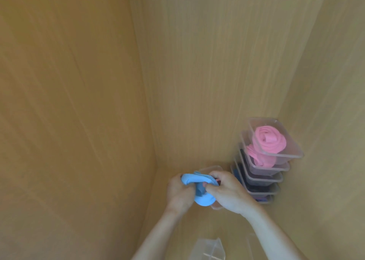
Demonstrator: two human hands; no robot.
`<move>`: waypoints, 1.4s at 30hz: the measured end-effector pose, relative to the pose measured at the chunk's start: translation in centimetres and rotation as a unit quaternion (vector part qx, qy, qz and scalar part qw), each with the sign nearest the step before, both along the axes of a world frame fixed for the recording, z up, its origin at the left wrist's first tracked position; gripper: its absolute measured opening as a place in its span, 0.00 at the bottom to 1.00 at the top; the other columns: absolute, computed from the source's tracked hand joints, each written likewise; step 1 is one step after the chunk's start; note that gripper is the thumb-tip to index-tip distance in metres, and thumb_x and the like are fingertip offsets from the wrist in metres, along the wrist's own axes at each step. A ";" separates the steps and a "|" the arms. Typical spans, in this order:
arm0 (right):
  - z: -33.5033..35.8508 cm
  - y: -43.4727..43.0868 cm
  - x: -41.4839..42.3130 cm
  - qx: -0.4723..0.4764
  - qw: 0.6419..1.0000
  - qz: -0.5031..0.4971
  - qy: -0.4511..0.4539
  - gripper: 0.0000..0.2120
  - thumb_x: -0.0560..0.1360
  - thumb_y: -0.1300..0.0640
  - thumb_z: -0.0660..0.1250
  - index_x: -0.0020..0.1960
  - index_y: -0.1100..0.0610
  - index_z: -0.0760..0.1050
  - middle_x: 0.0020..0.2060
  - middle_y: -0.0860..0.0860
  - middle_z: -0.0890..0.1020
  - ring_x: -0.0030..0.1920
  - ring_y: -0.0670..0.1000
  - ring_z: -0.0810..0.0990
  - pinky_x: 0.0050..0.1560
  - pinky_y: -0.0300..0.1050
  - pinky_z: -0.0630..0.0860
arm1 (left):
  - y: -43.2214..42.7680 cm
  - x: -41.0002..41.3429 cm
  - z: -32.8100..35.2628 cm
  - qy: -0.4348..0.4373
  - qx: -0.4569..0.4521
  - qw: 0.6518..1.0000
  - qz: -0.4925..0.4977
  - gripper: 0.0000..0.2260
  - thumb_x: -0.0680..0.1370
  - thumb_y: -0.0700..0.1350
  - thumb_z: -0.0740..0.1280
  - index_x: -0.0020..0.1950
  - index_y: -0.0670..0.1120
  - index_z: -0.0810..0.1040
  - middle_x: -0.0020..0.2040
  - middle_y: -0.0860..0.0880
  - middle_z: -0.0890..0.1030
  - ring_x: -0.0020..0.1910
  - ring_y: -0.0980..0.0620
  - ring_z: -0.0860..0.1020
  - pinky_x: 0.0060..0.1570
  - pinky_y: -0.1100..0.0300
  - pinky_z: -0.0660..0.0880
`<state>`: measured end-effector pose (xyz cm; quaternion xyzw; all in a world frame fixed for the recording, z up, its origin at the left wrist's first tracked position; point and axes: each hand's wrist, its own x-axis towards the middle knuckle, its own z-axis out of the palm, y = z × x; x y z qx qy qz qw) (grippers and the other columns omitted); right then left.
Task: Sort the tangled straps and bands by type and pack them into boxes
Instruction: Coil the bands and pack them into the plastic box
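Blue band (204, 199) sits clamped between left hand (178, 193) and right hand (229, 192) — over a clear box (209, 168). Slacken either grip and the roll likely springs open.

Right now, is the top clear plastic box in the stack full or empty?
Full: a rolled pink band fills the top clear plastic box.

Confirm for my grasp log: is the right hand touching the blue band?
Touching. The head view shows the right hand curled over the blue band, its thumb pressing into the folds; the left hand grips it too.
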<state>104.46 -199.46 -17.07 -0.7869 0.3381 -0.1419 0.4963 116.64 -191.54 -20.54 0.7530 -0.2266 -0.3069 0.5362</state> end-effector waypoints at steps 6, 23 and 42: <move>-1.1 0.4 0.0 0.070 0.991 -0.107 -0.030 0.05 0.71 0.67 0.67 0.45 0.60 0.78 0.48 0.51 0.81 0.39 0.62 0.82 0.35 0.67 0.79 | 0.2 0.2 0.6 -0.004 -0.039 0.998 0.044 0.11 0.70 0.30 0.61 0.46 0.40 0.79 0.40 0.46 0.83 0.37 0.53 0.77 0.35 0.63 0.74; -2.5 0.7 -0.8 0.132 0.984 -0.054 -0.105 0.05 0.76 0.62 0.68 0.42 0.55 0.76 0.35 0.48 0.80 0.39 0.49 0.78 0.43 0.47 0.74 | 1.4 0.6 0.7 0.060 -0.052 0.993 -0.083 0.09 0.72 0.35 0.69 0.50 0.43 0.81 0.38 0.53 0.84 0.37 0.57 0.80 0.36 0.66 0.76; -6.4 1.0 -0.5 -0.004 0.986 -0.063 -0.152 0.13 0.77 0.68 0.67 0.54 0.52 0.79 0.47 0.47 0.84 0.46 0.46 0.83 0.46 0.37 0.79 | 0.6 1.7 0.0 0.311 -0.046 0.946 -0.075 0.13 0.76 0.29 0.59 0.50 0.35 0.83 0.49 0.37 0.84 0.46 0.44 0.84 0.54 0.47 0.79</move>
